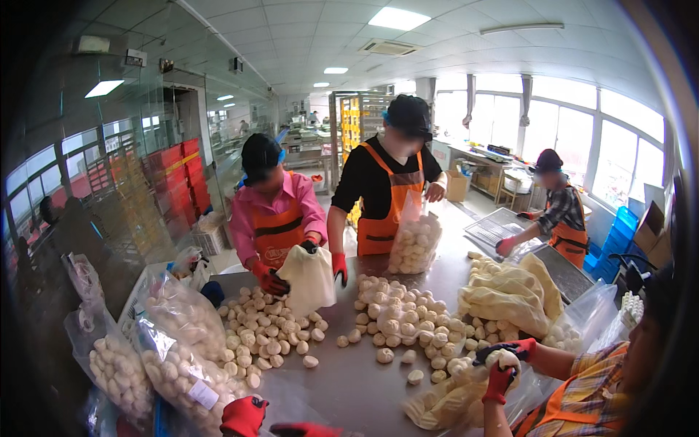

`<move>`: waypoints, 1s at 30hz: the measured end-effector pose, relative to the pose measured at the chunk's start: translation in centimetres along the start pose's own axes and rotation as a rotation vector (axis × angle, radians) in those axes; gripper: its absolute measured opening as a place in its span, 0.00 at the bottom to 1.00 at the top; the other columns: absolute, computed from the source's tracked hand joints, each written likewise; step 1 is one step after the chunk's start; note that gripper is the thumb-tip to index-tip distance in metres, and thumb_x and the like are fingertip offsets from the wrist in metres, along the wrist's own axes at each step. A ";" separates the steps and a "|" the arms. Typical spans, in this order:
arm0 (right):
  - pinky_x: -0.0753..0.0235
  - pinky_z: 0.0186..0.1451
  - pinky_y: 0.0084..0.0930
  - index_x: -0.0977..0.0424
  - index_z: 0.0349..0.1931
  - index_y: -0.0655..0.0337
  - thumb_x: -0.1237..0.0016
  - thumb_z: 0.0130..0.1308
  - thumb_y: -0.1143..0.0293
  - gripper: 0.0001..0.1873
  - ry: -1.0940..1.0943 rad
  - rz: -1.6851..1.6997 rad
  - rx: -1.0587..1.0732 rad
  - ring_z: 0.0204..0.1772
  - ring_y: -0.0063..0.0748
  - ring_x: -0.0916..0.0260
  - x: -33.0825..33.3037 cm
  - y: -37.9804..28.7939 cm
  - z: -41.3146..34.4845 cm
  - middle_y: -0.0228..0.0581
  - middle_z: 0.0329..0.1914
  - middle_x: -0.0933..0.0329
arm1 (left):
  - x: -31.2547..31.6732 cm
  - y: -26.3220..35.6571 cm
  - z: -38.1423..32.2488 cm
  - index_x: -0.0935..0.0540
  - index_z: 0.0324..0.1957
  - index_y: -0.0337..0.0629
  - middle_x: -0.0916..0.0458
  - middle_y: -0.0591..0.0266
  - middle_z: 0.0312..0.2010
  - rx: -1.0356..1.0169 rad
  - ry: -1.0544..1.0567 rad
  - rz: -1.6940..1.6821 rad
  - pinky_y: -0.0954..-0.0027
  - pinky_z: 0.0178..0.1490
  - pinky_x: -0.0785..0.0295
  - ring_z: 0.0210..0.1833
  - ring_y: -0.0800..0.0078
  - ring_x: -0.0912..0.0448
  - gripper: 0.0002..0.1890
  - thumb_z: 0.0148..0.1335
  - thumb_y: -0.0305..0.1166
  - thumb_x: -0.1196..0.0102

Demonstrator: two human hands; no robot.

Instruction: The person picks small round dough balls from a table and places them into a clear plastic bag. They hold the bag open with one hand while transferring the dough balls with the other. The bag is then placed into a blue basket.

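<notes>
My left hand [244, 416], in a red glove with dark fingertips, is at the bottom edge beside a clear plastic bag of pale round buns [180, 374]. This bag bears a white label. My right hand [306, 430], also gloved in red, is blurred and largely cut off by the lower edge. Thin clear plastic film [286, 390] spreads over the metal table [349, 377] just above both hands; whether either hand grips it is hidden. Beyond lies a heap of loose buns [267, 333], with a second heap [407, 311] to its right.
Across the table, one person holds a pale cloth bag [308, 278]; another steadies a filled clear bag [416, 240]. At right, a person in plaid handles buns over a bag [453, 393]. Behind, someone leans over a wire rack [497, 226]. More bagged buns [117, 366] stand left.
</notes>
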State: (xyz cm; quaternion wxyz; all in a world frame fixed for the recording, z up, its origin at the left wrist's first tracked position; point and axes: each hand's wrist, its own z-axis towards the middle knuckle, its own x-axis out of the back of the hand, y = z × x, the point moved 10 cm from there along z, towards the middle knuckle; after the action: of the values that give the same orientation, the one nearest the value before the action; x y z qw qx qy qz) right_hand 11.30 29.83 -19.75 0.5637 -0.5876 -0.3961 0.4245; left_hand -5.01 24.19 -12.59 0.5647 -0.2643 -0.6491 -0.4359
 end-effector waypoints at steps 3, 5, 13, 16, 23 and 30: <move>0.28 0.70 0.34 0.23 0.63 0.57 0.40 0.67 0.66 0.23 0.441 -0.348 0.106 0.63 0.37 0.23 11.1 -1.9 -3.2 0.41 0.61 0.19 | 2.2 -0.4 -0.9 0.15 0.28 0.44 0.16 0.58 0.20 0.128 -0.099 -0.172 0.53 0.35 0.24 0.29 0.54 0.16 0.21 0.65 0.52 0.39; 0.35 0.73 0.49 0.22 0.62 0.52 0.39 0.62 0.49 0.30 1.026 -1.219 -0.058 0.67 0.57 0.28 19.5 -6.7 -7.4 0.46 0.66 0.23 | 1.9 -0.9 -2.0 0.16 0.27 0.43 0.16 0.57 0.20 0.271 -0.198 -0.336 0.53 0.34 0.25 0.28 0.54 0.17 0.23 0.64 0.53 0.38; 0.43 0.77 0.58 0.26 0.68 0.45 0.48 0.60 0.33 0.40 0.804 -1.227 -0.518 0.79 0.58 0.44 29.4 7.1 -8.5 0.48 0.77 0.36 | 0.0 0.9 -0.8 0.15 0.34 0.47 0.15 0.48 0.25 0.104 -0.160 -0.235 0.49 0.37 0.24 0.32 0.47 0.17 0.22 0.69 0.55 0.45; 0.44 0.77 0.60 0.27 0.69 0.44 0.45 0.57 0.32 0.43 0.942 -1.177 -0.310 0.80 0.61 0.49 28.2 3.0 -6.4 0.49 0.78 0.38 | 0.9 0.1 -0.9 0.15 0.33 0.48 0.18 0.54 0.19 0.043 -0.002 -0.230 0.51 0.34 0.25 0.24 0.51 0.18 0.21 0.69 0.54 0.45; 0.42 0.76 0.64 0.27 0.68 0.38 0.44 0.56 0.32 0.40 0.846 -1.304 -0.421 0.81 0.70 0.55 30.1 4.8 0.2 0.44 0.75 0.34 | 2.1 2.1 -1.6 0.17 0.32 0.46 0.18 0.53 0.18 0.173 -0.170 -0.395 0.52 0.35 0.24 0.26 0.54 0.17 0.20 0.68 0.53 0.42; 0.34 0.74 0.53 0.23 0.63 0.43 0.43 0.60 0.41 0.32 0.783 -1.320 -0.305 0.77 0.60 0.42 29.2 6.7 -2.0 0.42 0.68 0.26 | 0.7 0.0 -1.4 0.18 0.26 0.46 0.18 0.58 0.21 0.017 -0.074 -0.235 0.54 0.35 0.26 0.29 0.54 0.17 0.23 0.63 0.56 0.37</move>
State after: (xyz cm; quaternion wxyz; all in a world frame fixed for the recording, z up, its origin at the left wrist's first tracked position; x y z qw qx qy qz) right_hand 22.59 56.44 -27.91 0.7112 -0.4083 -0.4899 -0.2958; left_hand -4.42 22.87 -11.90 0.4876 -0.1976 -0.6996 -0.4835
